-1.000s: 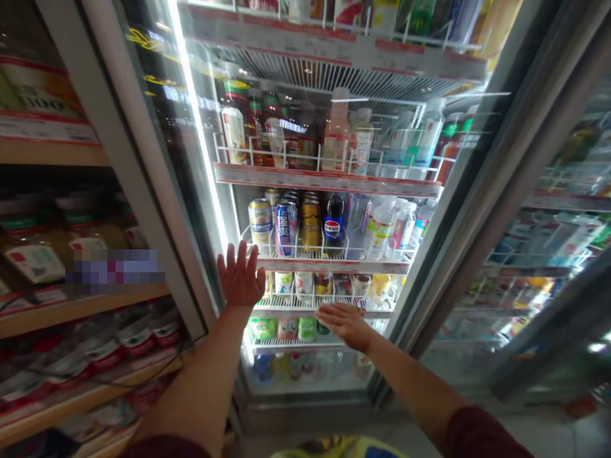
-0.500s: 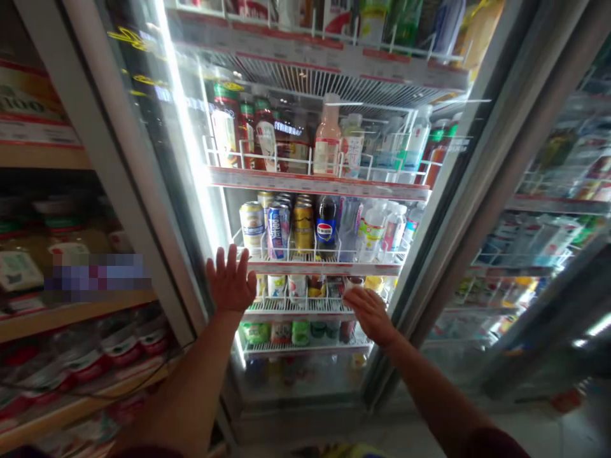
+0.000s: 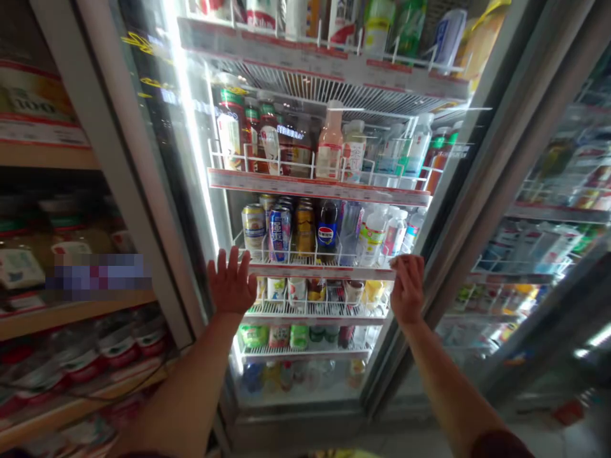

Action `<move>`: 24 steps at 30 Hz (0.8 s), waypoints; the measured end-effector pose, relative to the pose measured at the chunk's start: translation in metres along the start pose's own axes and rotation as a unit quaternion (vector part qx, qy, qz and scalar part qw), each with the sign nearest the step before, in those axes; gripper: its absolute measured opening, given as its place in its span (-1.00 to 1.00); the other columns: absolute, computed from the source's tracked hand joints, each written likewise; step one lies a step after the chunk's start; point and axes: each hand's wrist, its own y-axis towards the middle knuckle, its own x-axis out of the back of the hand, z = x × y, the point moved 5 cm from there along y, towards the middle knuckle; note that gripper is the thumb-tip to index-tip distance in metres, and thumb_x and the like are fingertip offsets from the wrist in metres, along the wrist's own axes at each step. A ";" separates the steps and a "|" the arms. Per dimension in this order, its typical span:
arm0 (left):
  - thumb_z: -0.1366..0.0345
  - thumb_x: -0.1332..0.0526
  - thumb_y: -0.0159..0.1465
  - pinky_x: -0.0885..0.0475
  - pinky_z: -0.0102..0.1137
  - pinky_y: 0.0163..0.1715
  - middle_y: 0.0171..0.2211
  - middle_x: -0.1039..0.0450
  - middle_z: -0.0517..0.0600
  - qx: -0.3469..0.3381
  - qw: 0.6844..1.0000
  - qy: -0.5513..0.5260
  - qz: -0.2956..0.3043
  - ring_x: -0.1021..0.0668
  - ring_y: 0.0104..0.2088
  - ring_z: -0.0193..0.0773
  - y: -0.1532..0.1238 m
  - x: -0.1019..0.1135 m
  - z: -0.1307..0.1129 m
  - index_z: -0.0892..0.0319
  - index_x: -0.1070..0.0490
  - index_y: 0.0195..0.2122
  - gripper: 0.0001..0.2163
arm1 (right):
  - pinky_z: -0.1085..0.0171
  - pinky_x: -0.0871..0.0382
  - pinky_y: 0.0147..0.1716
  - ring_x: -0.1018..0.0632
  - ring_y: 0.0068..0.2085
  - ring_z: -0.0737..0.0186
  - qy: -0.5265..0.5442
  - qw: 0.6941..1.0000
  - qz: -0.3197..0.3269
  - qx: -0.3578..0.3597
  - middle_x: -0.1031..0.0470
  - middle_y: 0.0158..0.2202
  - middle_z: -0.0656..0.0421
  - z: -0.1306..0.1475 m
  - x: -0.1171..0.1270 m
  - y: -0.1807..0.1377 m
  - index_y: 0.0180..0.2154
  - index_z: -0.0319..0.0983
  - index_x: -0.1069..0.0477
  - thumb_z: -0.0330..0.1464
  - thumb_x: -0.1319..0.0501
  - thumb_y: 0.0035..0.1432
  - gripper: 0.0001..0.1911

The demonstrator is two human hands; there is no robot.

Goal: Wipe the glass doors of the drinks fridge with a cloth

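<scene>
My left hand [image 3: 231, 280] is raised with fingers spread and palm towards the glass door [image 3: 188, 159] of a lit drinks fridge, near its left side. Whether the palm touches the glass I cannot tell. Close to the door's right side, my right hand [image 3: 408, 289] is closed, fingers bent together. A small pale patch shows at its fingertips; what it is cannot be made out. Between the hands, behind the glass, stand a blue can [image 3: 279, 234], a gold can [image 3: 304, 230] and a dark cola bottle [image 3: 327, 226] on a wire shelf [image 3: 315, 272].
More bottles fill the upper shelf [image 3: 315, 183] and cans the lower shelf [image 3: 315, 319]. At left, a wooden shelf unit [image 3: 76, 308] holds jars and packs. The metal door frame [image 3: 470, 210] runs along the right, with another drinks fridge [image 3: 534, 242] beyond it.
My right hand has moved right and slightly up, from in front of the lower cans to the door's right side, its fingers now more bent. My left hand stays in place.
</scene>
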 end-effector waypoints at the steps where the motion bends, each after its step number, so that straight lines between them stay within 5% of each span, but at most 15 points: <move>1: -0.01 0.04 0.41 0.19 0.12 0.43 0.39 -0.21 0.16 -0.005 1.000 0.001 -0.004 -0.07 0.48 0.09 0.000 0.000 0.000 0.11 -0.28 0.32 -0.46 | -0.33 -0.20 0.37 -0.17 0.47 -0.12 -0.002 0.999 -0.030 -0.015 -0.27 0.39 -0.03 -0.001 0.001 0.015 0.36 -0.09 -0.27 -0.44 -0.04 0.42 -0.48; 4: 0.04 0.01 0.40 0.19 0.11 0.43 0.39 -0.20 0.16 -0.022 1.000 0.013 -0.010 -0.05 0.48 0.09 -0.001 -0.001 0.000 0.10 -0.26 0.34 -0.47 | -0.36 -0.15 0.37 -0.16 0.47 -0.13 -0.002 0.998 -0.058 -0.026 -0.23 0.42 -0.02 0.014 -0.005 0.032 0.36 -0.11 -0.25 -0.42 -0.04 0.44 -0.48; 8: 0.08 -0.01 0.41 0.19 0.11 0.43 0.40 -0.19 0.15 -0.045 0.998 0.026 -0.024 -0.03 0.49 0.07 -0.001 0.000 -0.001 0.10 -0.22 0.37 -0.48 | -0.32 -0.25 0.34 -0.21 0.45 -0.11 0.046 0.998 -0.002 0.042 -0.26 0.40 0.02 0.051 -0.024 0.045 0.39 -0.06 -0.18 -0.44 -0.14 0.39 -0.41; 14: 0.13 -0.02 0.43 0.15 0.07 0.44 0.42 -0.15 0.15 -0.083 0.994 0.041 -0.058 -0.01 0.50 0.02 -0.002 0.003 -0.005 0.09 -0.17 0.40 -0.48 | -0.23 -0.24 0.38 -0.23 0.45 0.00 0.089 0.993 -0.061 0.054 -0.31 0.38 0.16 0.075 -0.043 0.123 0.34 0.04 -0.26 -0.48 -0.09 0.41 -0.44; 17: 0.11 -0.01 0.43 0.18 0.09 0.44 0.42 -0.17 0.14 -0.064 0.996 0.038 -0.040 -0.01 0.50 0.03 -0.002 0.002 -0.003 0.10 -0.22 0.37 -0.49 | -0.18 -0.30 0.36 -0.26 0.43 0.02 0.094 0.992 -0.025 0.076 -0.40 0.32 0.13 0.101 -0.053 0.098 0.36 0.01 -0.23 -0.51 -0.12 0.38 -0.40; 21: 0.12 -0.03 0.43 0.20 0.06 0.46 0.43 -0.14 0.11 -0.075 0.996 0.031 -0.048 0.01 0.50 -0.02 -0.002 0.003 -0.004 0.08 -0.18 0.40 -0.48 | -0.01 -0.32 0.36 -0.36 0.38 0.11 0.106 0.976 0.106 0.160 -0.55 0.19 0.12 0.135 -0.069 0.046 0.39 -0.08 -0.19 -0.52 -0.12 0.37 -0.38; 24: 0.17 -0.07 0.42 0.18 0.04 0.46 0.45 -0.09 0.07 -0.098 0.992 0.026 -0.073 0.03 0.51 -0.06 -0.002 0.006 -0.007 0.01 -0.08 0.45 -0.43 | -0.06 -0.27 0.38 -0.32 0.40 0.08 0.112 0.981 0.079 0.135 -0.51 0.24 0.13 0.138 -0.075 0.062 0.39 -0.05 -0.20 -0.52 -0.12 0.36 -0.38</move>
